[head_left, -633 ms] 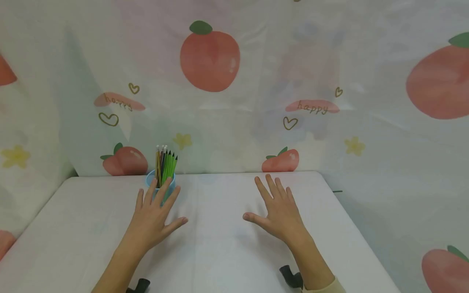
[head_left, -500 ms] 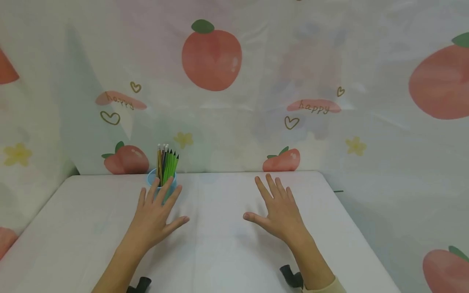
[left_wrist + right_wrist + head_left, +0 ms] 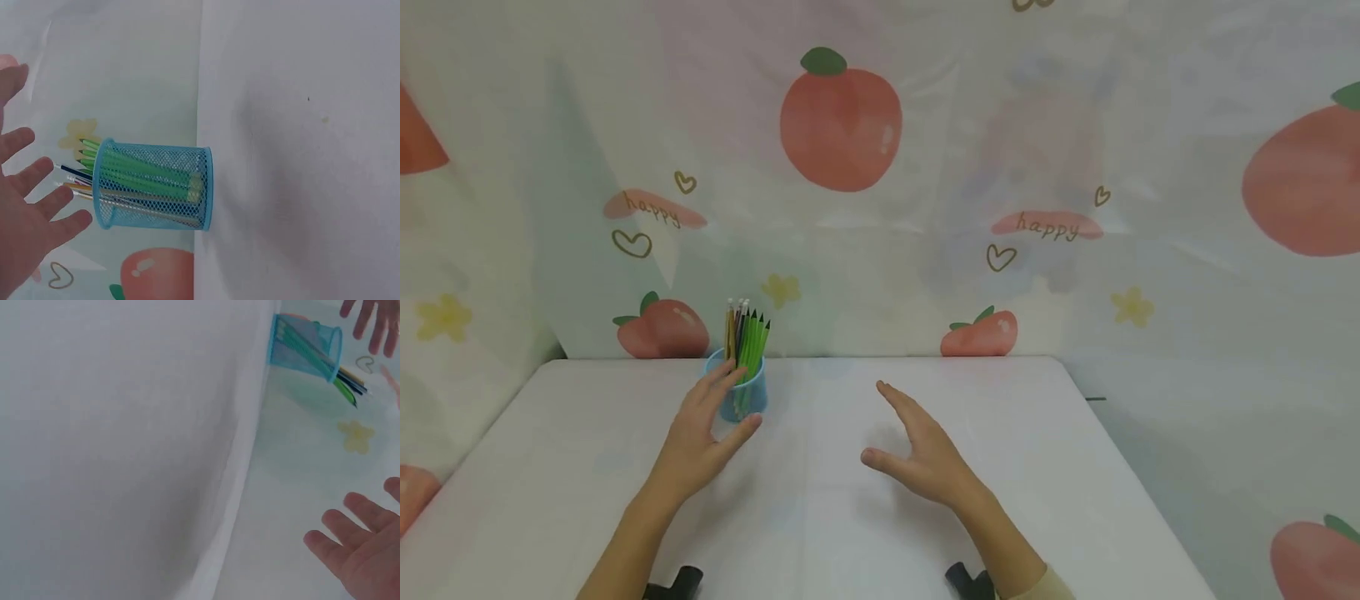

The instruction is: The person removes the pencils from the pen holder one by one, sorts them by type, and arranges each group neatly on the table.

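A blue mesh pencil cup (image 3: pixel 752 402) stands upright at the back left of the white table (image 3: pixel 820 517). In it lean several green pencils (image 3: pixel 752 346) and a few others with white ends. My left hand (image 3: pixel 696 437), its fingers spread, hovers just in front of the cup and overlaps its left side in the head view. Seen from the left wrist, the mesh cup (image 3: pixel 153 187) is whole, with the left hand's fingertips near its rim. My right hand (image 3: pixel 925 454) is held over the middle of the table, fingers extended and thumb apart, holding nothing.
A cloth backdrop (image 3: pixel 865 275) printed with peaches, hearts and yellow flowers hangs behind the table and along its sides. Black wrist mounts (image 3: pixel 677 583) show under the forearms. The table's far edge runs close behind the cup.
Both hands have turned from palms down toward palms facing inward. The right hand has moved left, and the left hand slightly left, uncovering more of the cup. The view has shifted slightly.
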Demonstrator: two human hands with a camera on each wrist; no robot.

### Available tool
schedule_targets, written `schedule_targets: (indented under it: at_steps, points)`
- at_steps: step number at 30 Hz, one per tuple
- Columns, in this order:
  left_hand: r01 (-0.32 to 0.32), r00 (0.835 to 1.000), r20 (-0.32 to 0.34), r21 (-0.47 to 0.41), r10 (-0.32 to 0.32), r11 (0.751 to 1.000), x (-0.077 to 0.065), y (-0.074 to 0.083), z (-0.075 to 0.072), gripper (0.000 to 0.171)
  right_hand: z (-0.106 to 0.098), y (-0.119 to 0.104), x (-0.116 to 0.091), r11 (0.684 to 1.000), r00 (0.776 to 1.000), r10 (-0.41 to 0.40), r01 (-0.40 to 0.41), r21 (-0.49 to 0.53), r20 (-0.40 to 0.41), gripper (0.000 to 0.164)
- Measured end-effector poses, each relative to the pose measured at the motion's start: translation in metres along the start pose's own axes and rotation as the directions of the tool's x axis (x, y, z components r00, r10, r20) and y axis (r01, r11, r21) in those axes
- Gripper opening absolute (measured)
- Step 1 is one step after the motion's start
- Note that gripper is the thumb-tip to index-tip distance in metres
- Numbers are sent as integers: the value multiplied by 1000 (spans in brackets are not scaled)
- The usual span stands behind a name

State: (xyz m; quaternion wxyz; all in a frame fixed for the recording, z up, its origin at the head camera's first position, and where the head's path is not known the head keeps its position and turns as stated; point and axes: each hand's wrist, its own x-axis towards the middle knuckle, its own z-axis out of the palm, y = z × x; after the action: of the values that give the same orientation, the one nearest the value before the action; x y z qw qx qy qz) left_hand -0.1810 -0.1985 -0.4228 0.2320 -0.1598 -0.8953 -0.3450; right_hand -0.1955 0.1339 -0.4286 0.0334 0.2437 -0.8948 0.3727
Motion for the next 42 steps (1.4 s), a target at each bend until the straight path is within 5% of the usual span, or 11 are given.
schedule_targets:
  at_steps: [4,9,21,25,30,32,38,42]
  points:
    - [34,998,-50,-127,-41,991,5,-7,-1,64,17,-8,18,986,999,-13,6,166,44,80]
    - [116,991,-37,-217,-127,969,10,-18,0,63,41,-16,46,954,992,-65,31,299,108,75]
    - [257,962,4,-335,-272,906,17,-43,1,74,85,-38,89,834,974,-12,-116,539,228,71]
    - [333,941,82,-419,-330,845,17,-52,1,80,99,-43,101,765,974,31,-168,622,224,72]
    - [485,873,215,-494,-439,722,13,-61,5,88,116,-48,109,706,970,90,-223,672,227,80]
    - [513,857,255,-511,-448,690,12,-63,8,90,122,-50,110,692,967,90,-233,683,238,84]
    - [464,886,265,-533,-382,708,10,-63,16,85,129,-52,109,658,976,26,-179,732,215,88]
    - [469,883,291,-518,-368,716,9,-56,16,79,125,-47,103,648,979,73,-191,737,191,82]
